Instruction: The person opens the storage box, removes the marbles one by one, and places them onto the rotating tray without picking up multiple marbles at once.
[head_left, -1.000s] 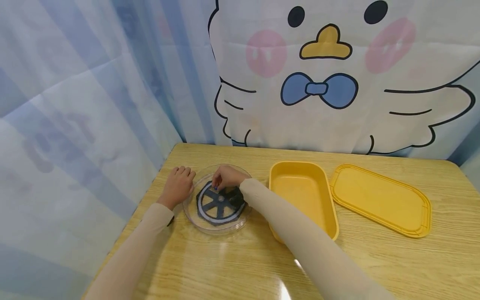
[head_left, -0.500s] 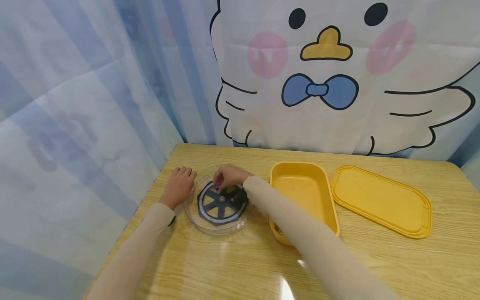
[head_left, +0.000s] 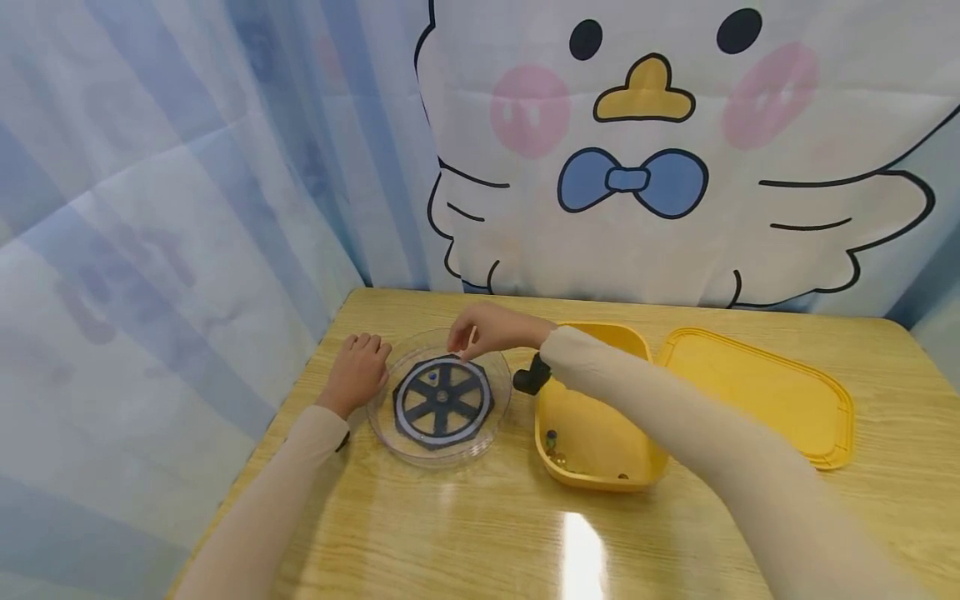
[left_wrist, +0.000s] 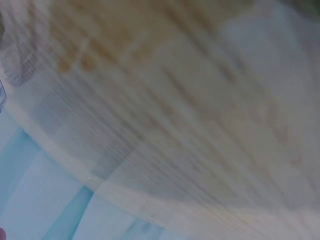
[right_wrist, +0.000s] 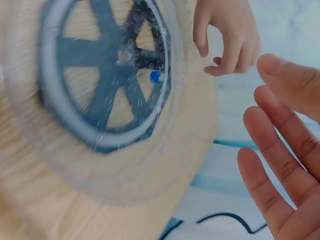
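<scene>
A clear round dish (head_left: 411, 452) stands on the table's left part. Inside or beneath it shows a dark wheel-like shape (head_left: 442, 397) with several spokes and a pale ring. A small blue bead (right_wrist: 155, 76) lies in one gap between the spokes. My right hand (head_left: 491, 329) hovers over the dish's back right rim, fingers relaxed, and its fingers (right_wrist: 270, 145) hold nothing in the right wrist view. At the dish's left rim, my left hand (head_left: 356, 375) has its fingers loosely bent. The left wrist view holds mostly a blurred clear ridged surface (left_wrist: 150, 130).
Right of the dish stands a yellow tray (head_left: 600, 482) with several small pieces (head_left: 555, 450) in its near left corner. A flat yellow lid (head_left: 757, 383) lies beyond it to the right. A printed curtain (head_left: 637, 250) hangs behind the wooden table (head_left: 450, 533).
My right hand has let go of the blue bead, which now lies between the spokes, and has moved up and right with fingers loosened. The left hand has stayed put.
</scene>
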